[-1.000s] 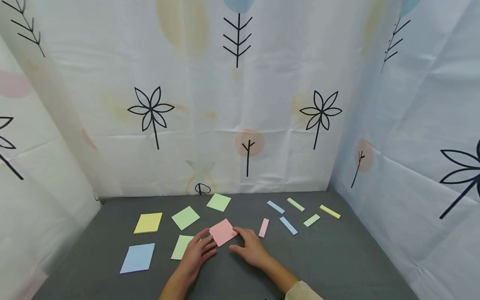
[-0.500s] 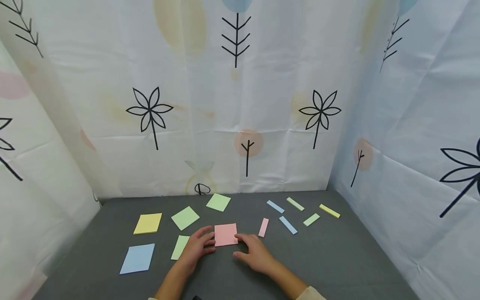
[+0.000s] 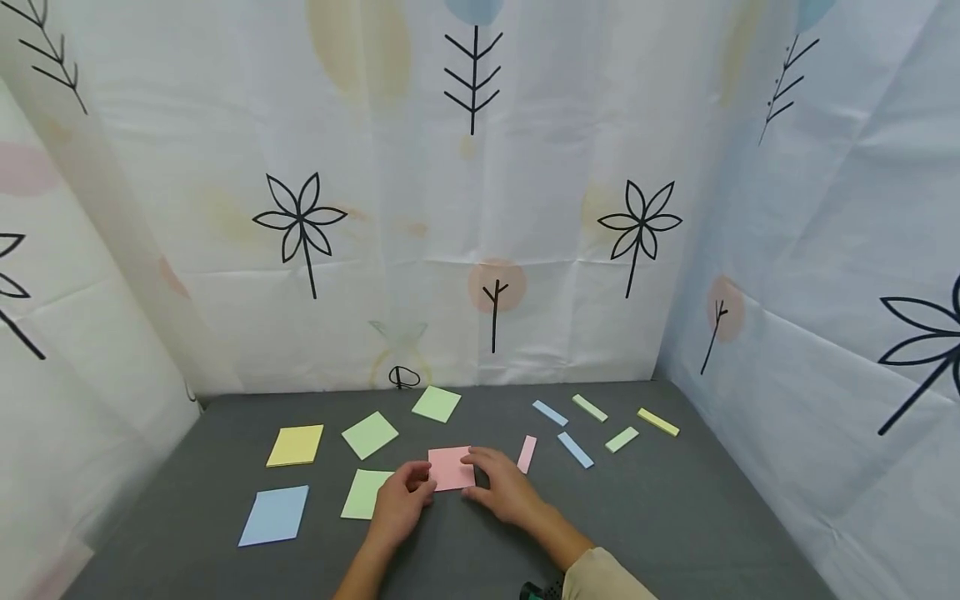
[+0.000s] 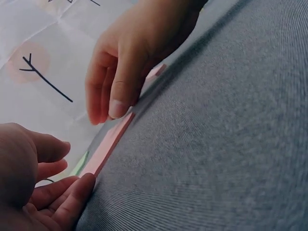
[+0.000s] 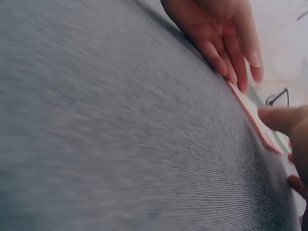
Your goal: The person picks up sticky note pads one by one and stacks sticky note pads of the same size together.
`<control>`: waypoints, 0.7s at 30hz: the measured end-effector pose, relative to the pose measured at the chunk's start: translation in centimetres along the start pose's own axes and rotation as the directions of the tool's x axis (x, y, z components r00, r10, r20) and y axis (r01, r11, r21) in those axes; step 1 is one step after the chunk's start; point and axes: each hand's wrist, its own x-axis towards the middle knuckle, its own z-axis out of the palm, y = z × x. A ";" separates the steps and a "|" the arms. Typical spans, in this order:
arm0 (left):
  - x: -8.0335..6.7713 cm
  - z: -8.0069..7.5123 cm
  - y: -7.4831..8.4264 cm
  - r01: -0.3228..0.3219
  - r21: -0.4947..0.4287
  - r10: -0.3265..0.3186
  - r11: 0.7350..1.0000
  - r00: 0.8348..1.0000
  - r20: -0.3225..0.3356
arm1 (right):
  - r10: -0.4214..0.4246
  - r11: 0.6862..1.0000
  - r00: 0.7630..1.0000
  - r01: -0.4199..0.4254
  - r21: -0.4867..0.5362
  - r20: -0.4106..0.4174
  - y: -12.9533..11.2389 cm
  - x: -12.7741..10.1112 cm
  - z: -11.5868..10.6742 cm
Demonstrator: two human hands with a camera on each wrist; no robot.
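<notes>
A pink sticky-note pad [image 3: 450, 468] lies flat on the grey table [image 3: 675, 517], between my two hands. My left hand [image 3: 401, 498] touches the pad's left edge with its fingertips [image 4: 72, 192]. My right hand [image 3: 504, 487] rests on the pad's right side, its fingers over the top and its thumb [image 4: 120, 98] against the near edge. In the right wrist view the left hand [image 5: 226, 41] shows nearly straight fingers that reach down to the thin pink pad [image 5: 252, 118]. Neither hand lifts the pad.
A light green pad [image 3: 363, 493] sits just left of my left hand, with a blue pad [image 3: 274, 515], a yellow pad [image 3: 296, 445] and two more green pads [image 3: 370, 434] beyond. Several narrow coloured strips [image 3: 576, 450] lie to the right. Patterned cloth walls [image 3: 480, 250] enclose the table.
The pink pad has turned from a tilted position to square with the table edge. Both hands have closed in on its sides, and more of the green pad by my left hand now shows.
</notes>
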 end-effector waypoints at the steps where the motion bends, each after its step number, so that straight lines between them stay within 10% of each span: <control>1: 0.0 0.1 -0.1 -0.005 0.018 0.006 1.000 1.000 -0.007 | -0.007 1.000 1.000 0.007 -0.002 0.017 0.2 0.2 0.1; 13: 0.8 -0.4 -1.0 -0.012 -0.062 0.015 0.998 0.999 0.036 | -0.315 0.930 0.948 0.319 -0.182 0.051 1.7 1.4 0.5; 21: 0.8 -0.6 -1.3 -0.005 -0.061 0.007 0.998 0.999 0.031 | -0.359 0.909 0.933 0.355 -0.220 0.024 1.9 1.4 0.8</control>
